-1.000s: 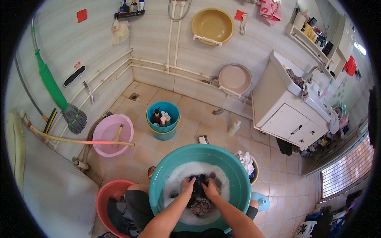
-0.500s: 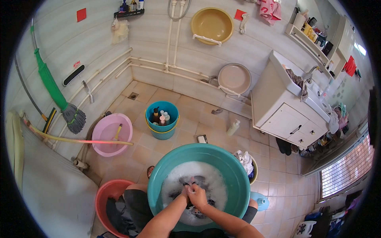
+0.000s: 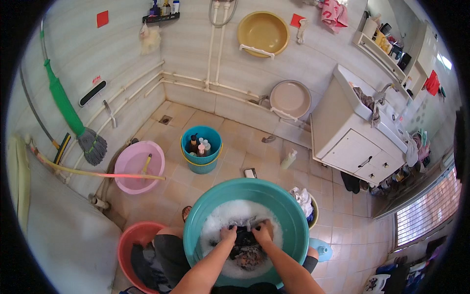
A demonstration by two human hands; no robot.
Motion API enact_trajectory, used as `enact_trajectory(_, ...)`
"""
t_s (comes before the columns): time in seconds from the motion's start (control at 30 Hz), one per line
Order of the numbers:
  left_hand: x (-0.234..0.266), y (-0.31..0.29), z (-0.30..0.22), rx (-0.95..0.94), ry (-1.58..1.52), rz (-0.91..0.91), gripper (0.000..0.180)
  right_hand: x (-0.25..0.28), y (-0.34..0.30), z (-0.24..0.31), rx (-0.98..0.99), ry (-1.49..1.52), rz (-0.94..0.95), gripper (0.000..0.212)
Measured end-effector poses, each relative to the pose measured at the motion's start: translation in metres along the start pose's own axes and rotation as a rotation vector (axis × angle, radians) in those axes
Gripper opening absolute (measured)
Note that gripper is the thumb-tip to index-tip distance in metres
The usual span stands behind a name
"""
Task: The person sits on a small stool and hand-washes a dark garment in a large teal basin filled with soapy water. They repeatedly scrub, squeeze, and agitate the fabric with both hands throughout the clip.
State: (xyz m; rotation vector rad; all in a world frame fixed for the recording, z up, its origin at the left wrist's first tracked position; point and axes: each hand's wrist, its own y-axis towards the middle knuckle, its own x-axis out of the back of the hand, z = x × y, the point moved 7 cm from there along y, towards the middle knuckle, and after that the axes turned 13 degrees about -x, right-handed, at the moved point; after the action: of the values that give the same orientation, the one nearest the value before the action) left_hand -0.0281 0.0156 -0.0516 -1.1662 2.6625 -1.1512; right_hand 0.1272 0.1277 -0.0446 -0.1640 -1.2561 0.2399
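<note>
Drawn apart since half a second ago, left hand (image 3: 227, 233) and right hand (image 3: 265, 232) hold a crumpled black cloth (image 3: 245, 238) amid white foam (image 3: 230, 208) inside a round teal plastic tub (image 3: 193, 235). A round red plastic basin (image 3: 128, 239) sits left of the tub, a ribbed blue bucket (image 3: 200, 168) beyond it.

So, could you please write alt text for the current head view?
A person's left hand and right hand hold dark cloth in foamy water inside a teal tub. Nearby stand a red basin, a pink basin and a blue bucket of bottles.
</note>
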Motion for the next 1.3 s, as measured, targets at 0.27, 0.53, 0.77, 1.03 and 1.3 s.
enact_trajectory(0.27,-0.056,0.026,0.036,0.171,-0.797,0.362,0.052,0.064,-0.099,0.115,0.216,0.536,0.247,0.025)
enact_trajectory(0.53,-0.039,-0.022,-0.018,0.041,-0.570,0.377,0.063,0.062,-0.056,0.101,0.325,0.265,-0.131,0.038)
enact_trajectory(0.77,-0.024,-0.013,-0.017,-0.028,-0.294,0.135,0.060,0.019,-0.024,0.042,-0.083,0.403,0.040,0.039)
enact_trajectory(1.03,-0.007,0.018,0.026,0.152,-0.238,-0.088,0.043,-0.007,-0.007,-0.006,-0.225,0.157,0.155,0.032)
enact_trajectory(1.3,-0.038,-0.004,0.009,0.389,-1.140,0.273,0.038,0.063,-0.099,0.119,0.166,0.527,0.180,0.034)
